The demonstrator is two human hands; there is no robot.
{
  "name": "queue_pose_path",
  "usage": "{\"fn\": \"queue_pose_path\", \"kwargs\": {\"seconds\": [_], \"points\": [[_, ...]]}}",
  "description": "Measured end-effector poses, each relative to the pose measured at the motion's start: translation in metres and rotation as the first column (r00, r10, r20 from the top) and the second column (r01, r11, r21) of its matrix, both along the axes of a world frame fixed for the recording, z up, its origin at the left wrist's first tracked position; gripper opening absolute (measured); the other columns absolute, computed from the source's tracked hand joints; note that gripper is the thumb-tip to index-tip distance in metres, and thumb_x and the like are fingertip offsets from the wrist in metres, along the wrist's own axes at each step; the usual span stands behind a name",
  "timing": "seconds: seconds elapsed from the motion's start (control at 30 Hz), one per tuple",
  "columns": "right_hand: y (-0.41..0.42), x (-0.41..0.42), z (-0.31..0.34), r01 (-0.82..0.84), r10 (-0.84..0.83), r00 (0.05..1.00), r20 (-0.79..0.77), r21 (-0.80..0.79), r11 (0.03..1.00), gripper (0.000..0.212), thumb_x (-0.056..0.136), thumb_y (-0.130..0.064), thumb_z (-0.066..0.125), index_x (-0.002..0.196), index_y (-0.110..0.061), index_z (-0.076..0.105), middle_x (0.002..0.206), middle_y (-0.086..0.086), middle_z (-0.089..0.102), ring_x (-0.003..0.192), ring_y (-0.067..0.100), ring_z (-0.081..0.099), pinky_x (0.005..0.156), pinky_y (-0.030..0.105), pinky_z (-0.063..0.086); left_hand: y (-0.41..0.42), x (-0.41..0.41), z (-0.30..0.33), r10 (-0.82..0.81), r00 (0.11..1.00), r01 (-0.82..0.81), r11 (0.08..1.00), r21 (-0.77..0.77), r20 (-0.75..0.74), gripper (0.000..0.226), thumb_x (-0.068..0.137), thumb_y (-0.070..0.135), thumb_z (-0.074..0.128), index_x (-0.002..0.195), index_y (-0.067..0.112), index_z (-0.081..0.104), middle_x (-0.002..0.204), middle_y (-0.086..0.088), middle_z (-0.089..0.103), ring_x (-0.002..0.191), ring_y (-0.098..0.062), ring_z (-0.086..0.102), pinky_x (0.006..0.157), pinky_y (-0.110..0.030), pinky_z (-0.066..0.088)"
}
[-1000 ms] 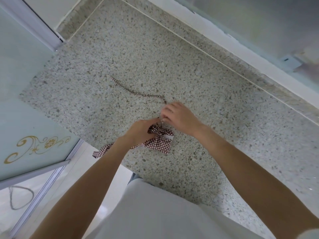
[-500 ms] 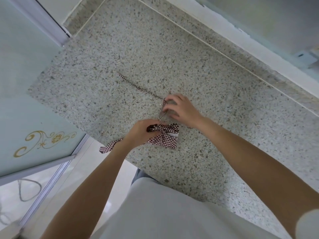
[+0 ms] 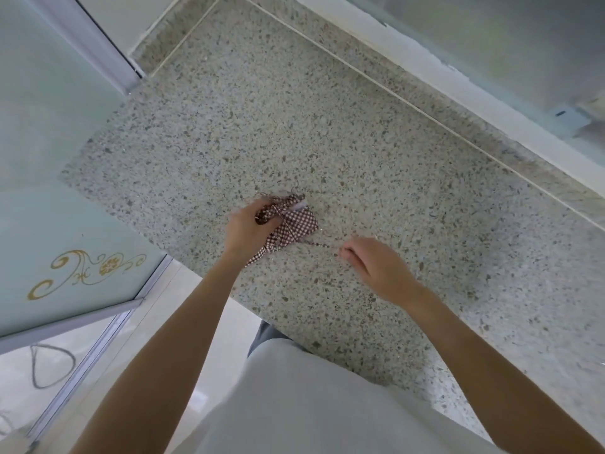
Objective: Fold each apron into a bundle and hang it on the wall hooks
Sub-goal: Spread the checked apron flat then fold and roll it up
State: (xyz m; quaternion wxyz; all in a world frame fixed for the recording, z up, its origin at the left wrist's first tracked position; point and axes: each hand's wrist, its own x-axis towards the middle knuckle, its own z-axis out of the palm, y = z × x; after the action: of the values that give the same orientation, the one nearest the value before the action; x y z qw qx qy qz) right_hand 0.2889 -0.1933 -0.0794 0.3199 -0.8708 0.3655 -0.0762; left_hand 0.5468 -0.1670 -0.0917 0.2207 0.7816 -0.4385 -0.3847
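The checked apron bundle, brown and white and folded small, lies on the speckled stone counter, gripped at its left end by my left hand, fingers curled round the cloth. Half a second ago the bundle sat lower and flatter under both hands; it now stands turned and tilted, drawn up the counter. The thin strap that lay stretched across the stone toward the far left has gone from there; a short length of strap now runs from the bundle's lower edge toward my right hand. That hand, earlier just above the bundle, has pulled back to the right and sits apart from it, fingers curled; whether they pinch the strap's end I cannot tell. A wider tail of cloth trails under my left wrist, partly hidden. Motion blur smears the bundle's top edge. A frosted glass door with a gold scroll stands at left.
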Motion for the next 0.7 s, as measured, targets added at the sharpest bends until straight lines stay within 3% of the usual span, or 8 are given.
{"fn": "queue_pose_path", "kwargs": {"seconds": [0.07, 0.1, 0.2, 0.3, 0.37, 0.53, 0.63, 0.7], "points": [[-0.015, 0.006, 0.023, 0.115, -0.119, 0.992, 0.045, 0.079, 0.990, 0.041, 0.099, -0.042, 0.028, 0.094, -0.011, 0.055, 0.066, -0.003, 0.058, 0.051, 0.012, 0.058, 0.046, 0.029, 0.051, 0.002, -0.009, 0.000, -0.176, 0.984, 0.176, 0.981, 0.081, -0.006, 0.039, 0.086, 0.028, 0.065, 0.123, 0.019, 0.059, 0.113, 0.001, 0.065, 0.093, -0.016, 0.060, 0.074, -0.018, 0.041], [-0.025, 0.011, 0.031, 0.150, -0.156, 0.985, 0.072, 0.086, 0.985, 0.035, 0.099, -0.039, 0.032, 0.094, -0.013, 0.055, 0.064, -0.005, 0.058, 0.048, 0.011, 0.056, 0.043, 0.028, 0.050, 0.004, -0.014, -0.001, -0.247, 0.969, 0.248, 0.963, 0.104, -0.018, 0.039, 0.086, 0.028, 0.065, 0.123, 0.019, 0.059, 0.115, -0.001, 0.065, 0.096, -0.018, 0.061, 0.078, -0.018, 0.040], [-0.059, 0.034, 0.042, 0.264, -0.298, 0.950, 0.093, 0.266, 0.927, 0.022, 0.099, -0.028, 0.039, 0.091, -0.014, 0.055, 0.066, -0.004, 0.059, 0.049, 0.014, 0.055, 0.048, 0.023, 0.047, 0.009, -0.030, -0.003, -0.323, 0.946, 0.324, 0.940, 0.110, -0.026, 0.039, 0.085, 0.028, 0.066, 0.122, 0.019, 0.060, 0.116, -0.002, 0.065, 0.103, -0.020, 0.061, 0.080, -0.018, 0.039], [-0.088, 0.066, 0.037, 0.315, -0.394, 0.919, 0.022, 0.563, 0.765, 0.027, 0.100, -0.026, 0.041, 0.084, -0.012, 0.058, 0.065, 0.002, 0.062, 0.050, 0.014, 0.052, 0.050, 0.022, 0.043, 0.009, -0.039, -0.006, -0.288, 0.956, 0.294, 0.949, 0.112, -0.063, 0.041, 0.085, 0.028, 0.066, 0.124, 0.016, 0.058, 0.122, -0.003, 0.062, 0.110, -0.021, 0.058, 0.090, -0.025, 0.041], [-0.098, 0.086, 0.029, 0.333, -0.381, 0.922, -0.068, 0.640, 0.692, 0.030, 0.099, -0.025, 0.043, 0.087, -0.006, 0.062, 0.068, 0.004, 0.064, 0.051, 0.011, 0.054, 0.054, 0.021, 0.046, 0.009, -0.042, -0.008, -0.255, 0.963, 0.264, 0.956, 0.126, -0.084, 0.043, 0.084, 0.027, 0.067, 0.124, 0.015, 0.058, 0.123, -0.003, 0.062, 0.112, -0.022, 0.057, 0.093, -0.028, 0.042], [-0.096, 0.109, 0.006, 0.365, -0.467, 0.871, -0.152, 0.836, 0.409, 0.025, 0.095, -0.018, 0.054, 0.115, -0.003, 0.057, 0.094, 0.012, 0.069, 0.075, 0.017, 0.067, 0.068, 0.026, 0.057, 0.010, -0.045, -0.009, -0.135, 0.983, 0.149, 0.982, 0.115, -0.122, 0.039, 0.081, 0.030, 0.070, 0.117, 0.017, 0.063, 0.110, -0.002, 0.067, 0.101, -0.019, 0.061, 0.076, -0.021, 0.040], [-0.077, 0.089, -0.001, 0.476, -0.516, 0.844, -0.146, 0.647, 0.596, 0.041, 0.090, -0.022, 0.060, 0.128, -0.013, 0.048, 0.112, 0.001, 0.061, 0.096, 0.011, 0.061, 0.084, 0.025, 0.051, 0.012, -0.045, -0.009, -0.107, 0.985, 0.123, 0.986, 0.116, -0.133, 0.040, 0.082, 0.031, 0.069, 0.119, 0.017, 0.061, 0.112, -0.001, 0.066, 0.099, -0.013, 0.057, 0.076, -0.018, 0.036], [-0.057, 0.070, 0.002, 0.566, -0.601, 0.797, -0.058, 0.417, 0.711, 0.041, 0.090, -0.024, 0.061, 0.127, -0.014, 0.048, 0.101, -0.007, 0.058, 0.086, 0.004, 0.057, 0.077, 0.014, 0.047, 0.013, -0.046, -0.009, -0.118, 0.985, 0.132, 0.985, 0.114, -0.126, 0.041, 0.082, 0.032, 0.068, 0.119, 0.018, 0.061, 0.114, 0.000, 0.066, 0.100, -0.014, 0.059, 0.075, -0.018, 0.037]]}}
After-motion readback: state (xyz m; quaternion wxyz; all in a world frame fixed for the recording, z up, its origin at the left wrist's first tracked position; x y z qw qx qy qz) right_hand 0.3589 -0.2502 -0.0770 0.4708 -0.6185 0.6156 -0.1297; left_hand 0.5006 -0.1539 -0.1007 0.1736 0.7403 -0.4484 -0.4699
